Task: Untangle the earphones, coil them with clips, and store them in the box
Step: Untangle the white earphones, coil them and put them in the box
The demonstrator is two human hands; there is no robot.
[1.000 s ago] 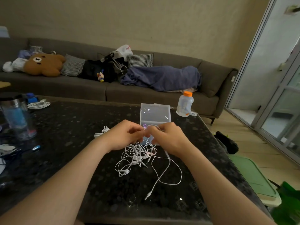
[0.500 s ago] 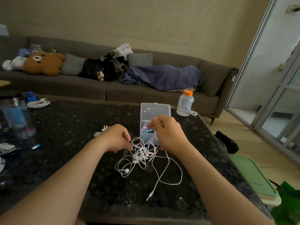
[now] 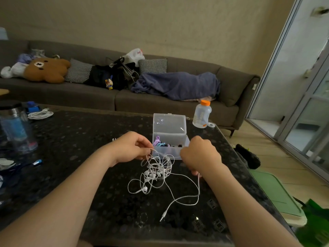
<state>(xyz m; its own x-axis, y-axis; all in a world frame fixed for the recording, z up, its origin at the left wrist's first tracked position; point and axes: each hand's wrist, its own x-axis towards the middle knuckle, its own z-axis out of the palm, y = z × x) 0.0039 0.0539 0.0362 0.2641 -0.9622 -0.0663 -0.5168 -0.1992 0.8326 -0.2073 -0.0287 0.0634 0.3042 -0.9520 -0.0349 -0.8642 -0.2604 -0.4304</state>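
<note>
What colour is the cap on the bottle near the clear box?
Orange. The cap tops the pale translucent bottle, clearest in the head view.

The earphones [image 3: 156,173] are lying in a tangle on the desk [image 3: 80,139], with their plug [image 3: 162,217] trailing toward the near edge. The box [image 3: 169,152] is standing open just behind the tangle, its lid rising at the back, and the clips [image 3: 160,143] are lying inside it at the left end. The left hand [image 3: 130,148] is pinching a cord at the tangle's left. The right hand [image 3: 199,155] is holding another cord at its right. Both hands are just before the box. A bottle [image 3: 202,114] is standing at the far right corner. A cup [image 3: 16,125] is standing at the left edge, with a coiled cable [image 3: 40,114] lying behind it. A sofa [image 3: 89,97] is running behind the far edge.
</note>
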